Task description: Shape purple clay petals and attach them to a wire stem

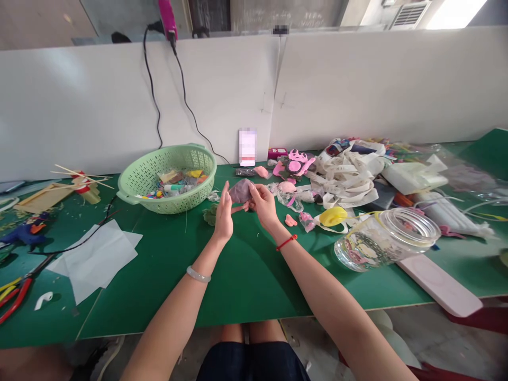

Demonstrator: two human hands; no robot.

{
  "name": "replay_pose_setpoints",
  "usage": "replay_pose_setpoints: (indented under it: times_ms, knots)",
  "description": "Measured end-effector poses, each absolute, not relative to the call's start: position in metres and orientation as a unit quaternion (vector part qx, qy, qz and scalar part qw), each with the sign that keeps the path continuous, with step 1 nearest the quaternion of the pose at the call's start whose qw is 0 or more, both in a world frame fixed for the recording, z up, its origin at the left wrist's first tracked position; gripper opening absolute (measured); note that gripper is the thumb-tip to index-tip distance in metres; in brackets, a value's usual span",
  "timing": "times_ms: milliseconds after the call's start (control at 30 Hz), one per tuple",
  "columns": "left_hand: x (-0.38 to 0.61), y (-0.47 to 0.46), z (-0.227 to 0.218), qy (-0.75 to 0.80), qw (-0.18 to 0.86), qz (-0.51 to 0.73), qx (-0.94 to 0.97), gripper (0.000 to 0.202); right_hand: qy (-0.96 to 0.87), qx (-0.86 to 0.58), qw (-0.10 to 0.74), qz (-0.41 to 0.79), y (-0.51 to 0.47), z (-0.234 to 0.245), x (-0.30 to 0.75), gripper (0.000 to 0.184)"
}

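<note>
Both my hands are raised over the middle of the green table (246, 275). My right hand (262, 205) pinches a greyish-purple lump of soft clay (240, 190) from the right. My left hand (223, 214) stands upright on the lump's left side, fingers stretched and pressed flat against it. A jade bangle sits on my left wrist and a red string on my right wrist. A small green clay piece (209, 215) lies on the table just left of my left hand.
A light green plastic basket (130, 185) of small colourful bits stands back left. White paper sheets (97, 256) lie front left, red-handled pliers (14, 301) at the left edge. A glass jar (387, 238) lies on its side at right, beside piled white ribbon (349, 177) and pink clay pieces.
</note>
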State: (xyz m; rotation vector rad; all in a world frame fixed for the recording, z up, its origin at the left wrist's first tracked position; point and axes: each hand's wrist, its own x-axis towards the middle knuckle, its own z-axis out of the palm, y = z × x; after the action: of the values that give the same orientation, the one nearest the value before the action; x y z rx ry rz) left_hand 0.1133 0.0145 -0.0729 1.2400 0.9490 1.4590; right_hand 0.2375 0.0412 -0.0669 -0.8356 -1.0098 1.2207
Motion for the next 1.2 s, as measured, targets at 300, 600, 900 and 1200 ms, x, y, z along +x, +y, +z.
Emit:
replay_pose_setpoints:
  times_ms: [300, 600, 900, 1200]
  knots:
    - [0.126, 0.001, -0.073, 0.358, 0.515, 0.55, 0.552, 0.099, -0.396, -0.365, 0.629, 0.561, 0.038, -0.067, 0.236, 0.057]
    - [0.125, -0.005, -0.059, 0.345, 0.585, 0.523, 0.515, 0.104, -0.381, -0.362, 0.626, 0.576, 0.033, -0.062, 0.234, 0.061]
    - [0.121, 0.003, -0.07, 0.348, 0.557, 0.538, 0.528, 0.106, -0.374, -0.372, 0.628, 0.573, 0.035, -0.058, 0.236, 0.057]
    - [0.126, -0.002, -0.071, 0.344, 0.529, 0.5, 0.594, 0.115, -0.363, -0.363, 0.634, 0.578, 0.033, -0.059, 0.236, 0.059]
